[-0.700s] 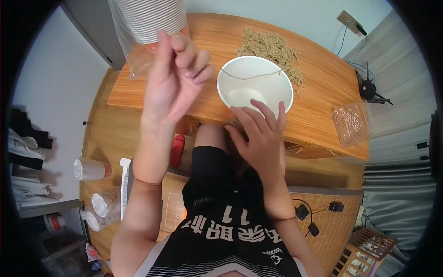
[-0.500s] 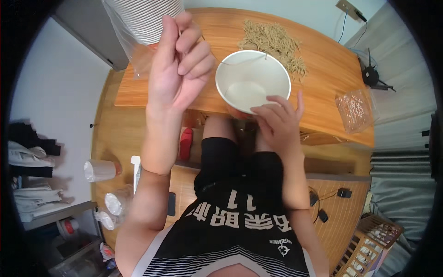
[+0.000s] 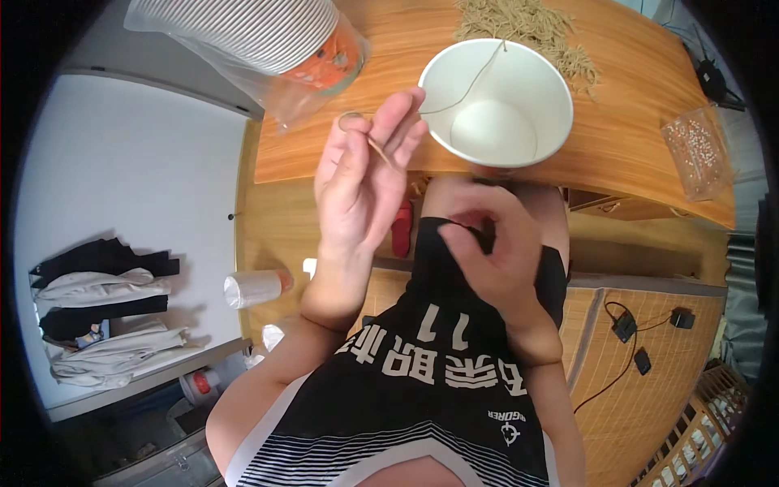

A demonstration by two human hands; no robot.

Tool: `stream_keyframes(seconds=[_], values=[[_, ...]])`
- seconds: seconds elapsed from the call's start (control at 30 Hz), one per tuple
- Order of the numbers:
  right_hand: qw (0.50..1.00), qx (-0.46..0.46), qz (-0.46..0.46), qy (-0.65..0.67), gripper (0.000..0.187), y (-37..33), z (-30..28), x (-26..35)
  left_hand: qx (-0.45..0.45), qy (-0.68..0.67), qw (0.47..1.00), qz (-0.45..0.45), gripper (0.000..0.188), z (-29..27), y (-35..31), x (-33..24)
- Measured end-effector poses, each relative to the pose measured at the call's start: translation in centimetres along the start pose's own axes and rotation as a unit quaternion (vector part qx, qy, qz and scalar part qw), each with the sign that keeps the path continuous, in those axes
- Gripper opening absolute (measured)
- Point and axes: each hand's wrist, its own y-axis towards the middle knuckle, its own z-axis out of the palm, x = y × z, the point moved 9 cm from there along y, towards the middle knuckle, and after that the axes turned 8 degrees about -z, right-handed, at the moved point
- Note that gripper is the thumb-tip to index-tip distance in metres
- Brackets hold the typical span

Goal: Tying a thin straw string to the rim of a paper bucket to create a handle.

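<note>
The wood-grain counter [image 3: 625, 138] carries a bagged stack of paper cups [image 3: 276, 36] at far left and, right of it, a white tub [image 3: 531, 91], probably light and easily dented, best steadied by its rim. Beyond the tub lies a loose tan cord pile [image 3: 526, 31]. The right hand [image 3: 505, 243], blurred over the lap, curls with thumb and fingers apart, nothing visible in it. The left hand [image 3: 365, 174] pinches the thin cord [image 3: 378, 150], which trails across the tub; it looks limp, almost weightless, best held near its end.
</note>
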Motion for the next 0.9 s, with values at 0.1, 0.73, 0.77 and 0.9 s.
stream_keyframes(seconds=[0.1, 0.73, 0.77, 0.9], values=[[0.999, -0.015, 0.034, 0.028, 0.042, 0.1, 1.7, -1.8, -0.004, -0.050, 0.999, -0.009, 0.018, 0.3, -0.6, 1.2], [0.896, 0.228, -0.277, -0.261, 0.026, 0.7, -0.9, 2.8, -0.120, 0.704, 0.672, 0.195, 0.053, 6.7, -8.6, 0.1], [0.890, 0.247, -0.288, -0.254, 0.027, 0.9, -0.9, 3.1, -0.096, 0.752, 0.641, 0.121, 0.052, 7.8, -7.0, 1.2], [0.875, 0.286, -0.304, -0.247, 0.027, 2.1, -1.5, 3.4, -0.076, 0.750, 0.656, 0.045, 0.043, 6.5, -4.8, 3.2]])
